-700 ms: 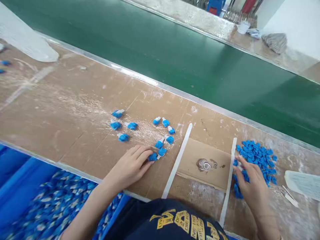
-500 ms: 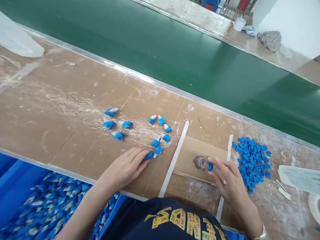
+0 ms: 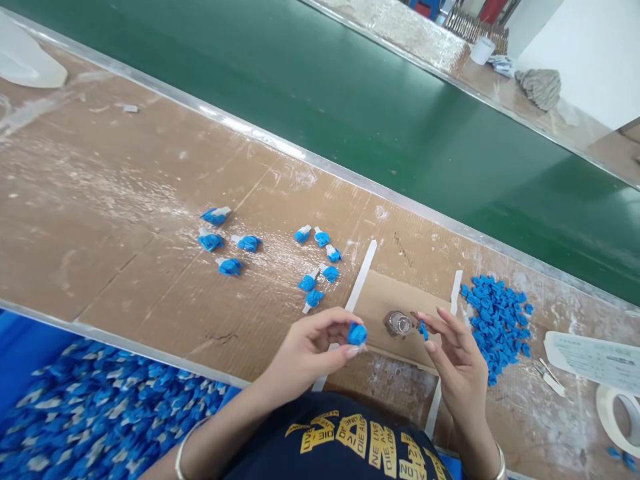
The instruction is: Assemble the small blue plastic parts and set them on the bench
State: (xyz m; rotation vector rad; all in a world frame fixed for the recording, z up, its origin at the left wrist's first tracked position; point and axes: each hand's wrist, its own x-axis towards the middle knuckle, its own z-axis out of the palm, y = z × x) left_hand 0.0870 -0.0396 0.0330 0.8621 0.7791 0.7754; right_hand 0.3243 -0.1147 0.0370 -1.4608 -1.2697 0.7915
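Note:
My left hand point(image 3: 310, 347) pinches a bunched blue piece point(image 3: 357, 333) between thumb and fingers, just left of a small glass jar point(image 3: 400, 324). To the right of that jar, my right hand point(image 3: 457, 363) holds a small thin blue piece point(image 3: 423, 330) in its fingertips. The jar stands on a cardboard sheet point(image 3: 383, 293) between two white tape strips. Several blue pieces with white tabs point(image 3: 249, 243) lie spread on the table to the left. A heap of small loose blue pieces point(image 3: 497, 323) lies right of my right hand.
A blue-lined bin point(image 3: 45, 333) full of blue-and-white pieces is below the table's near edge. Tweezers point(image 3: 550, 379), a tape roll point(image 3: 617, 420) and a printed white strip point(image 3: 595, 357) lie at right. A green belt point(image 3: 300, 87) runs behind the brown table point(image 3: 165, 280).
My left hand has lifted a blue piece off the table and moved it right, towards the jar. My right hand stays beside the jar, its small blue piece turned more edge-on.

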